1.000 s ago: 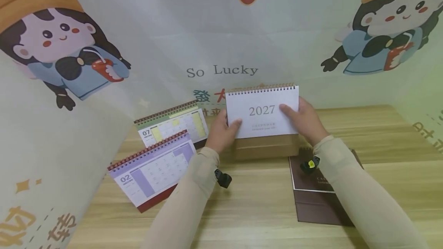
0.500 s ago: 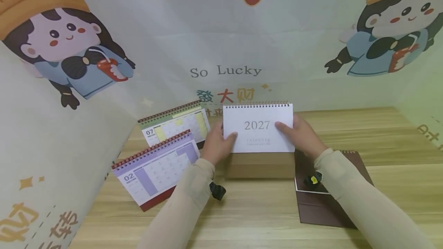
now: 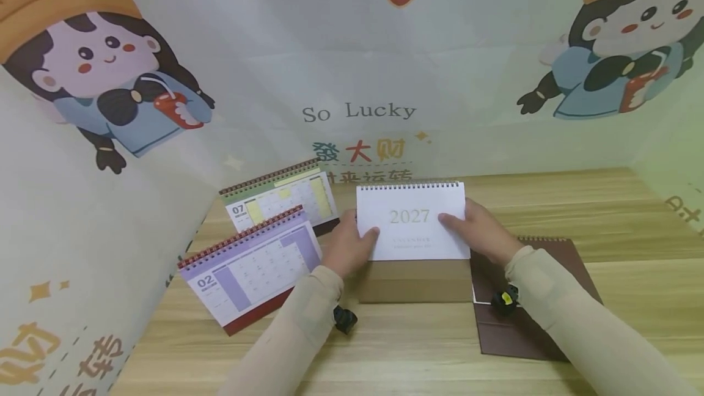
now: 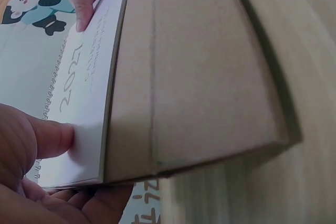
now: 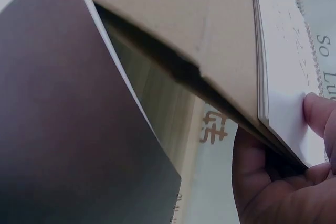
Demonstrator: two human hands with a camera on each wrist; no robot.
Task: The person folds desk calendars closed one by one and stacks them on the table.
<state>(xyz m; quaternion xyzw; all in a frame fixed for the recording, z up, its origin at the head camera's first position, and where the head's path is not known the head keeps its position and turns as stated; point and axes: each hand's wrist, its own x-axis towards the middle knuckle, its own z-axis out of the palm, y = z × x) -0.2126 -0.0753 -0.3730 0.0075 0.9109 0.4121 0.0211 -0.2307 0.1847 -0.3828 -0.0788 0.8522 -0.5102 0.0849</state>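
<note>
Both hands grip a white desk calendar (image 3: 409, 243) marked 2027, with a spiral along its top and a brown cardboard stand (image 3: 415, 281) below the pages. The left hand (image 3: 350, 245) holds its left edge, thumb on the front page and fingers behind. At the right edge, the right hand (image 3: 481, 228) pinches it the same way, as the right wrist view also shows. The calendar stands tilted back; in the left wrist view a dark shadow runs along the stand's (image 4: 210, 66) lower edge. Beneath the right forearm lies a dark brown calendar (image 3: 522, 329), partly hidden.
To the left stand two tilted desk calendars: a purple one (image 3: 258, 267) marked 02 in front, and a green and yellow one (image 3: 286, 197) marked 07 behind it. A printed cloth backdrop (image 3: 357, 66) rises behind the wooden table (image 3: 407, 347).
Both hands have lowered the white calendar toward the table and nearer to the person. Their grip on its side edges looks the same. The other calendars stay in place.
</note>
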